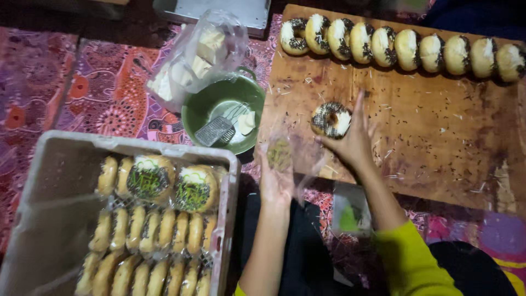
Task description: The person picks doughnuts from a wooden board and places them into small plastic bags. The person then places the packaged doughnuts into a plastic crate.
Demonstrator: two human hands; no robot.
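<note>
My right hand (pixel 353 140) reaches over the wooden board (pixel 438 137) and touches a single doughnut (pixel 330 119) topped with dark sprinkles and white shreds, its fingers spread around the doughnut's right side. My left hand (pixel 275 181) holds a clear plastic bag (pixel 285 156) by the board's near left edge. A row of several topped doughnuts (pixel 405 46) stands on edge along the board's far side.
A grey plastic crate (pixel 55 181) at the left holds several bagged doughnuts (pixel 159 219). A green bowl (pixel 205 109) with a metal grater (pixel 215 130) and pale blocks sits behind it, beside a clear bag of pale chunks (pixel 203 49). A patterned cloth (pixel 104 93) covers the floor.
</note>
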